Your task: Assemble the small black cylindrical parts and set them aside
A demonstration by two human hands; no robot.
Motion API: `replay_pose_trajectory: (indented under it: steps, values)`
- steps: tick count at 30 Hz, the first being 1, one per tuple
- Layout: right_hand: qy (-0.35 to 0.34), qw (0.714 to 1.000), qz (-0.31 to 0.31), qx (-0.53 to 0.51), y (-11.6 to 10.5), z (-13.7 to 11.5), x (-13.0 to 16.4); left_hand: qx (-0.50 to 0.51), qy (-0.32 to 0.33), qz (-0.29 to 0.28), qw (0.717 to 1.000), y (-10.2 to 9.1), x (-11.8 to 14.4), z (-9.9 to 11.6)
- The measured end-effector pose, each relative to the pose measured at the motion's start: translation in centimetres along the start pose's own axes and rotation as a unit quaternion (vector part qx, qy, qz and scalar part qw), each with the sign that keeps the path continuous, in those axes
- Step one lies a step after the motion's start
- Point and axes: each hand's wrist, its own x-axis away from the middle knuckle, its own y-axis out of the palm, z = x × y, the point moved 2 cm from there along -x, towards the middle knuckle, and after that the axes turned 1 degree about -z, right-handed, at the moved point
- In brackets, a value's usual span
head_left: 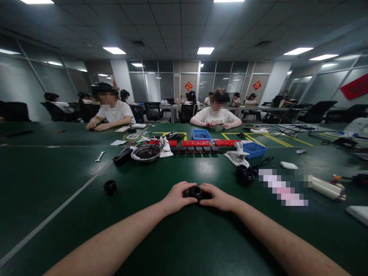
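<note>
Close in front of me, a black part with a round, ring-like top [196, 191] rests at table height between my hands. My left hand [177, 198] is closed around its left side, with thumb and fingers on it. From the other side my right hand [219, 197] grips it the same way. The part's lower portion is dark and partly covered by my fingers, so its exact kind is unclear. A single black cylindrical piece [110, 187] stands to the left, and several similar black round pieces [246, 174] sit together on the right.
On the green table [138, 245] lie a wrench [100, 156], a round metal dish [146, 154], white clamp stands [238, 155], red strips [196, 143], blue bins [254, 150] and a cream cylinder [327, 188]. Two people [216, 111] sit across the table; others are farther back.
</note>
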Motion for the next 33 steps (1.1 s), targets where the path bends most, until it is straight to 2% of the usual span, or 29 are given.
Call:
replay_pose_trajectory:
  steps: [4, 10, 14, 19, 23, 25, 28, 31, 33]
  values:
    - [0.006, 1.000, -0.002, -0.012, -0.1, 0.1, -0.1, 0.011, -0.005, -0.020, 1.000, 0.0, 0.0, 0.0]
    - [0.045, 0.999, 0.024, 0.011, 0.3, 0.5, -0.1, 0.014, -0.011, -0.021, 1.000, 0.1, 0.0, 0.3]
    - [0.088, 0.994, 0.057, 0.043, 1.0, 0.7, -0.1, 0.007, -0.040, 0.019, 0.999, 0.6, 0.1, 0.4]
    - [0.136, 0.969, 0.115, 0.172, 2.0, -0.3, -0.4, 0.006, -0.091, 0.107, 0.990, 1.3, 0.1, 0.1]
    - [0.141, 0.958, 0.133, 0.213, 2.0, -0.8, -0.5, 0.011, -0.080, 0.108, 0.991, 1.2, 0.0, 0.0]
    - [0.113, 0.971, 0.123, 0.173, 1.6, -0.6, -0.4, 0.012, -0.061, 0.085, 0.994, 0.9, 0.0, 0.0]
    - [0.045, 0.992, 0.063, 0.096, 0.8, -0.1, -0.1, 0.015, -0.023, 0.038, 0.999, 0.5, 0.1, 0.2]
    - [0.003, 0.999, 0.000, 0.041, 0.0, 0.1, 0.1, 0.023, 0.001, 0.005, 1.000, 0.3, 0.1, 0.4]
    - [-0.008, 1.000, -0.019, 0.015, -0.4, 0.1, 0.1, 0.026, 0.005, -0.009, 1.000, 0.2, 0.2, 0.4]
